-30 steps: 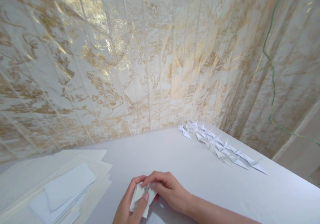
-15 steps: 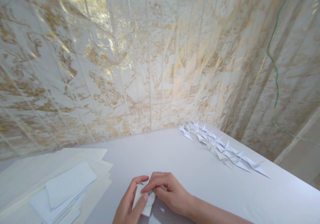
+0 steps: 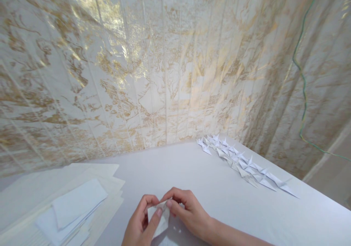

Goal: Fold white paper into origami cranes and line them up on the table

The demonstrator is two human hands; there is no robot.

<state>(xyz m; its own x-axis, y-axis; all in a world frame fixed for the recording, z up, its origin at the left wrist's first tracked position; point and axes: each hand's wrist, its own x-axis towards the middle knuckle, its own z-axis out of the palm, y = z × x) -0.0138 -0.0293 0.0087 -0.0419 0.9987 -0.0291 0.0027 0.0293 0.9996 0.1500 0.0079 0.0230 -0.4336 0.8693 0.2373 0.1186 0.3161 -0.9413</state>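
A small folded piece of white paper (image 3: 161, 224) is held between both hands, low in the middle of the view. My left hand (image 3: 144, 218) grips its left side, with the thumb lying across the front face. At the upper right corner of the paper, my right hand (image 3: 186, 211) pinches the edge between thumb and forefinger. Both hands are just above the white table (image 3: 161, 169). Parts of the paper are hidden behind the fingers.
Rows of folded white paper cranes (image 3: 244, 165) stand along the table's right edge. On the left lie large cream sheets (image 3: 109, 187) with smaller white paper pieces (image 3: 79, 202) on top. Behind is a gold-patterned curtain (image 3: 150, 74); a green cord (image 3: 303, 81) hangs at right.
My right thumb and forefinger have shifted from the paper's front to its upper right corner. The paper is tilted differently, and my left fingers have curled in behind it.
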